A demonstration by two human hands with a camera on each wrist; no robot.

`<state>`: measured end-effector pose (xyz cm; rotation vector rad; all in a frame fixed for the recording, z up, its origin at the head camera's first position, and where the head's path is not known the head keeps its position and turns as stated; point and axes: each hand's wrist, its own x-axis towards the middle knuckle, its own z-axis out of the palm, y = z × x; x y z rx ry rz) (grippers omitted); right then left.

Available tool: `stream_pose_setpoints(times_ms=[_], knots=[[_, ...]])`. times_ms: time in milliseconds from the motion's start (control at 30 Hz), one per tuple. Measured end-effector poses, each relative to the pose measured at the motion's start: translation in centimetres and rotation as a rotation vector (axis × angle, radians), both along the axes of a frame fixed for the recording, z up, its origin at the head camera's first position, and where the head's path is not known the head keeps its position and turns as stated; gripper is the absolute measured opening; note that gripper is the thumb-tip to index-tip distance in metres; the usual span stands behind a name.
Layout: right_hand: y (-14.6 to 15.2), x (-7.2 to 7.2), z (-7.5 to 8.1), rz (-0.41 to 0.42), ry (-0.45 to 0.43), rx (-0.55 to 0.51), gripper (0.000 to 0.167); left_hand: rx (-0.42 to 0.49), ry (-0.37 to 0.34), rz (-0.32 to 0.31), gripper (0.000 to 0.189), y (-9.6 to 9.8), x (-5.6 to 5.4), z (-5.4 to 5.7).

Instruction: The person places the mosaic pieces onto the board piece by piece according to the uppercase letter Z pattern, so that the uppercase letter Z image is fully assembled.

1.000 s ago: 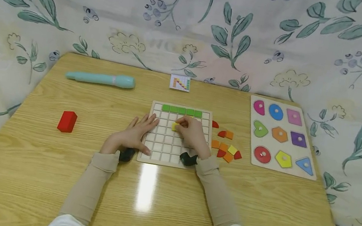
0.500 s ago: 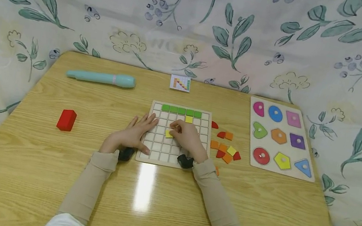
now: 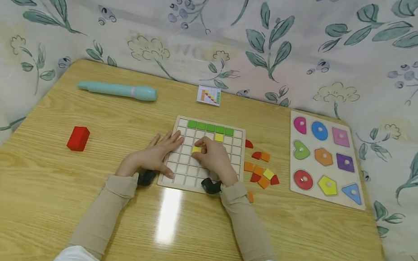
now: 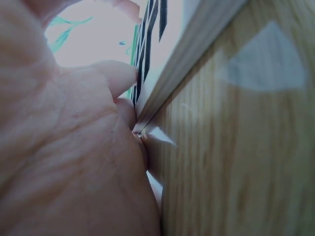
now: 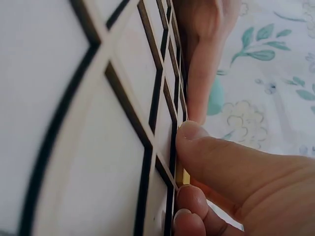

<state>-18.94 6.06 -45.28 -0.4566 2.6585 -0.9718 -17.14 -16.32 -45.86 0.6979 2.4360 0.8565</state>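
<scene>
A white wooden grid board [image 3: 180, 181] lies on the table. Along its far row sits a line of green square tiles [image 3: 211, 128], with a yellow tile [image 3: 219, 137] in the row nearer. My right hand [image 3: 215, 156] is over the board's middle, thumb and fingers pinching another yellow square tile [image 3: 196, 150] at the grid; the right wrist view shows that tile's edge [image 5: 185, 177] between thumb and fingertips. Spread across the board's left edge, my left hand [image 3: 156, 154] rests with straight fingers. The squares beneath my right hand are hidden.
Loose orange, red and yellow pieces [image 3: 258, 169] lie right of the board. Beyond it is a pattern card [image 3: 209, 96]. A shape puzzle board [image 3: 327, 160] stands far right; a red block [image 3: 78, 138] and a turquoise stick-like object [image 3: 117, 89] are at left.
My right hand has moved left and nearer to me with the yellow tile, then slightly away again, uncovering the other yellow tile. My left hand has stayed in place.
</scene>
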Motion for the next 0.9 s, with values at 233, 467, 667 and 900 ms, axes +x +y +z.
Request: stream_pose_setpoints(times_ms=[233,467,667,900], knots=[[3.0,-0.3,0.3,0.040,-0.057,-0.099,0.032,0.012,-0.009,-0.012,0.115,0.6,0.1,-0.5],[11.2,-0.2,1.8,-0.164,-0.053,-0.219,0.035,0.025,-0.003,-0.022,0.116,0.7,0.2,-0.6],[17.5,1.7,2.5,-0.270,-0.107,-0.058,0.044,0.013,0.006,-0.015,0.117,0.1,0.0,-0.4],[20.0,2.9,2.3,-0.220,-0.204,0.059,0.047,0.015,0.006,-0.009,0.117,0.2,-0.4,-0.4]])
